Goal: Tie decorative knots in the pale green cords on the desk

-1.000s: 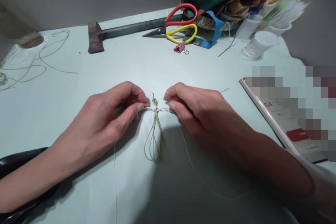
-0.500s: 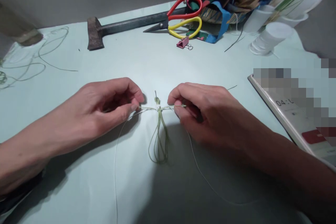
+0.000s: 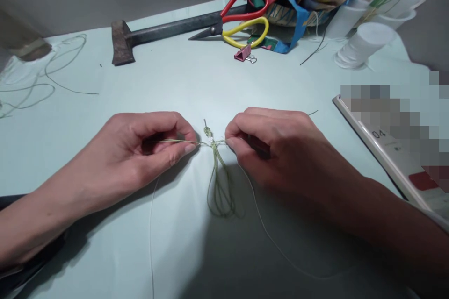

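A small knotted piece of green cord [image 3: 207,131] lies between my hands, with white thread at its middle and long green loops [image 3: 220,191] hanging toward me. My left hand [image 3: 150,142] pinches the cords on the left side, thumb against forefinger, close to the knot. On the right, my right hand [image 3: 270,145] pinches the short cords coming out of the knot. A thin white thread [image 3: 150,233] trails down from beneath the left hand, and another white thread [image 3: 261,217] curves away below the right.
Behind lie a hammer-like tool [image 3: 122,43], scissors [image 3: 213,31] with red and yellow handles, and a pink binder clip [image 3: 242,53]. A basket of cloth [image 3: 298,14], a white spool [image 3: 365,44] and a phone [image 3: 389,149] are to the right. Loose cord [image 3: 49,74] lies left.
My left hand has moved right, closer to the knot. The green loops have swung slightly right, and the view has shifted a little.
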`<control>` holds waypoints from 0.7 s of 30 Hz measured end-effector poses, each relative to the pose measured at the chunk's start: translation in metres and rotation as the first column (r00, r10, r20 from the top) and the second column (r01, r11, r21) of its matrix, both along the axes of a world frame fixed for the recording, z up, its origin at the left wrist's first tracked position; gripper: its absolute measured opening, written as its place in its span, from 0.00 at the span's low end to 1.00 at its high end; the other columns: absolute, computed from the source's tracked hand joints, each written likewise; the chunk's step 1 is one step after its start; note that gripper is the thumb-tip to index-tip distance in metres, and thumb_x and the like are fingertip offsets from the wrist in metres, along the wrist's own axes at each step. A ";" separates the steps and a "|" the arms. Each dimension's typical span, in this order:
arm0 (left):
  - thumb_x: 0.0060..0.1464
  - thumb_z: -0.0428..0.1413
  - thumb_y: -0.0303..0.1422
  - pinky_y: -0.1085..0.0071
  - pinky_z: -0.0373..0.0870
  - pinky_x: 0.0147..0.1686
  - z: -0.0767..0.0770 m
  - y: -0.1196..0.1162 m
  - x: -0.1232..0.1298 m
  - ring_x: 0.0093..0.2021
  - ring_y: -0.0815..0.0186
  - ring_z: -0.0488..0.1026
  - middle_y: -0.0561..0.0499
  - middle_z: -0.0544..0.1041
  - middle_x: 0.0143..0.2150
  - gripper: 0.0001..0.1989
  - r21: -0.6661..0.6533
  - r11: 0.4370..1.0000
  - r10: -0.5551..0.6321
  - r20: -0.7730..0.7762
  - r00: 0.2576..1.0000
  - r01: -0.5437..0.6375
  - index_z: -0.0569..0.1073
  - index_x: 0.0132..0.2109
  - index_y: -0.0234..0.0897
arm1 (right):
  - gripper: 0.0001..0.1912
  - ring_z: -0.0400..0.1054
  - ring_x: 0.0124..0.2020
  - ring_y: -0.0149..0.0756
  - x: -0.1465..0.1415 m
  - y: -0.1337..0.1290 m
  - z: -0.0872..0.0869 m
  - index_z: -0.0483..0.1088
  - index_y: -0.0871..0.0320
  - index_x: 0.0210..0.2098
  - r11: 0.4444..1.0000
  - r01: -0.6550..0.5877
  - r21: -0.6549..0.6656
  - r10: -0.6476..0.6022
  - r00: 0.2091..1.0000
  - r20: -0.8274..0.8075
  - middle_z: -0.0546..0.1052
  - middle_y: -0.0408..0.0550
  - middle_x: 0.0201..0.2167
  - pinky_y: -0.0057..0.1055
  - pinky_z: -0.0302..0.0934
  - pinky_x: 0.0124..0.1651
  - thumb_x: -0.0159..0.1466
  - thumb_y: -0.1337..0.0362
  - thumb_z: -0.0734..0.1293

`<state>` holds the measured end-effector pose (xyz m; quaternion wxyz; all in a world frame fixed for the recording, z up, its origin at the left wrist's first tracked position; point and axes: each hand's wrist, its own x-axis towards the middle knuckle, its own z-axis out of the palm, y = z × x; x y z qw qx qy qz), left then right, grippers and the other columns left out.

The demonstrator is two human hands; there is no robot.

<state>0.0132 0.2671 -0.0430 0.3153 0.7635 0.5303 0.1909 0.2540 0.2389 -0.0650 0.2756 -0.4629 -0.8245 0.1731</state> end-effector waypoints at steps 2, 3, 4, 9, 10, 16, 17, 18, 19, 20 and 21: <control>0.57 0.61 0.41 0.79 0.62 0.20 0.000 -0.001 0.001 0.25 0.68 0.71 0.53 0.83 0.30 0.11 -0.025 0.999 -0.027 0.024 0.999 0.027 0.86 0.34 0.44 | 0.11 0.67 0.31 0.31 -0.001 -0.001 0.000 0.76 0.58 0.32 1.000 -0.002 -0.023 0.002 1.000 -0.007 0.79 0.42 0.31 0.32 0.57 0.36 0.69 0.74 0.66; 0.58 0.60 0.40 0.80 0.61 0.20 0.000 -0.002 0.002 0.25 0.69 0.70 0.54 0.83 0.29 0.10 -0.028 0.999 -0.046 0.034 0.998 0.047 0.85 0.33 0.44 | 0.11 0.68 0.31 0.31 -0.001 -0.001 0.000 0.76 0.58 0.32 0.999 -0.004 -0.034 0.003 1.000 -0.011 0.79 0.42 0.31 0.32 0.57 0.36 0.69 0.73 0.66; 0.58 0.60 0.39 0.80 0.61 0.19 0.000 -0.003 0.003 0.24 0.70 0.69 0.56 0.82 0.27 0.10 -0.008 0.998 -0.061 0.029 0.998 0.062 0.85 0.32 0.45 | 0.11 0.68 0.31 0.31 -0.002 -0.002 0.000 0.77 0.59 0.33 0.999 -0.004 -0.041 0.004 1.000 -0.016 0.79 0.42 0.32 0.32 0.57 0.36 0.69 0.73 0.66; 0.62 0.58 0.38 0.81 0.64 0.22 0.003 -0.008 0.008 0.25 0.71 0.72 0.60 0.81 0.26 0.11 0.103 0.987 -0.126 -0.019 0.992 0.127 0.84 0.33 0.45 | 0.11 0.70 0.32 0.31 -0.003 -0.004 0.000 0.77 0.60 0.34 0.998 -0.013 -0.059 0.011 1.000 -0.023 0.79 0.42 0.31 0.32 0.56 0.37 0.71 0.72 0.65; 0.63 0.58 0.38 0.80 0.65 0.24 0.002 -0.009 0.008 0.26 0.71 0.73 0.60 0.81 0.27 0.12 0.114 0.985 -0.130 -0.019 0.991 0.132 0.84 0.33 0.45 | 0.11 0.70 0.32 0.30 -0.003 -0.004 0.000 0.77 0.60 0.34 0.998 -0.016 -0.068 0.015 1.000 -0.025 0.79 0.42 0.31 0.32 0.56 0.37 0.71 0.71 0.65; 0.65 0.54 0.38 0.76 0.65 0.23 0.000 -0.012 0.009 0.25 0.69 0.72 0.59 0.81 0.27 0.14 0.088 0.988 -0.117 -0.084 0.990 0.125 0.83 0.35 0.44 | 0.12 0.65 0.29 0.30 -0.005 -0.004 0.003 0.75 0.59 0.37 0.993 0.004 -0.119 -0.006 1.000 -0.016 0.76 0.41 0.29 0.33 0.52 0.35 0.72 0.69 0.61; 0.64 0.54 0.38 0.76 0.65 0.22 0.000 -0.013 0.010 0.24 0.69 0.71 0.58 0.81 0.26 0.14 0.087 0.989 -0.109 -0.087 0.990 0.116 0.83 0.35 0.43 | 0.12 0.62 0.27 0.29 -0.005 -0.004 0.003 0.75 0.60 0.37 0.993 0.015 -0.117 -0.017 1.000 -0.011 0.74 0.40 0.27 0.33 0.51 0.34 0.71 0.69 0.60; 0.64 0.54 0.38 0.76 0.63 0.21 -0.001 -0.014 0.010 0.23 0.69 0.70 0.58 0.80 0.26 0.14 0.089 0.990 -0.103 -0.082 0.991 0.110 0.83 0.35 0.43 | 0.11 0.59 0.24 0.28 -0.006 -0.004 0.003 0.74 0.60 0.38 0.994 0.025 -0.109 -0.026 1.000 -0.011 0.71 0.38 0.25 0.33 0.50 0.33 0.70 0.69 0.60; 0.64 0.54 0.38 0.75 0.62 0.21 -0.001 -0.015 0.011 0.22 0.69 0.69 0.58 0.80 0.25 0.14 0.094 0.990 -0.102 -0.071 0.992 0.109 0.83 0.35 0.43 | 0.10 0.55 0.22 0.27 -0.007 -0.005 0.003 0.73 0.60 0.38 0.994 0.029 -0.102 -0.030 0.999 -0.013 0.68 0.37 0.23 0.33 0.49 0.32 0.69 0.70 0.60; 0.64 0.54 0.38 0.75 0.62 0.21 -0.001 -0.015 0.011 0.22 0.69 0.69 0.58 0.80 0.25 0.14 0.097 0.990 -0.100 -0.067 0.993 0.107 0.82 0.34 0.43 | 0.09 0.53 0.21 0.27 -0.007 -0.005 0.003 0.72 0.60 0.38 0.995 0.024 -0.097 -0.026 1.000 -0.015 0.66 0.36 0.23 0.33 0.49 0.31 0.69 0.70 0.60; 0.64 0.54 0.38 0.75 0.63 0.21 -0.002 -0.016 0.012 0.23 0.69 0.69 0.58 0.80 0.25 0.14 0.102 0.989 -0.096 -0.068 0.993 0.103 0.82 0.35 0.43 | 0.09 0.53 0.21 0.26 -0.008 -0.005 0.003 0.72 0.60 0.38 0.995 0.020 -0.093 -0.021 1.000 -0.017 0.66 0.36 0.23 0.33 0.48 0.31 0.68 0.70 0.60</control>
